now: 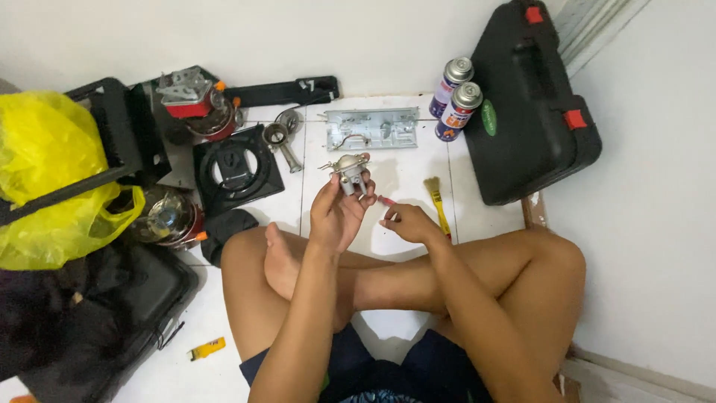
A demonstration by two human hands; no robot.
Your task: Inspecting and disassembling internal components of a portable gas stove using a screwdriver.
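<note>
I sit cross-legged on a white tiled floor. My left hand (337,210) holds up a small grey metal valve part (351,173) with thin wires sticking out of it. My right hand (409,222) rests low beside my knee, fingers curled around a thin red-tipped tool (385,200). A yellow-handled brush (437,203) lies on the floor just right of that hand. A flat metal plate (371,128) lies further ahead.
A closed black tool case (529,104) leans at the right, with two gas canisters (456,97) beside it. A black burner grate (237,170), a metal burner tube (283,142), dismantled red stove parts (198,104) and a yellow plastic bag (52,179) sit at the left.
</note>
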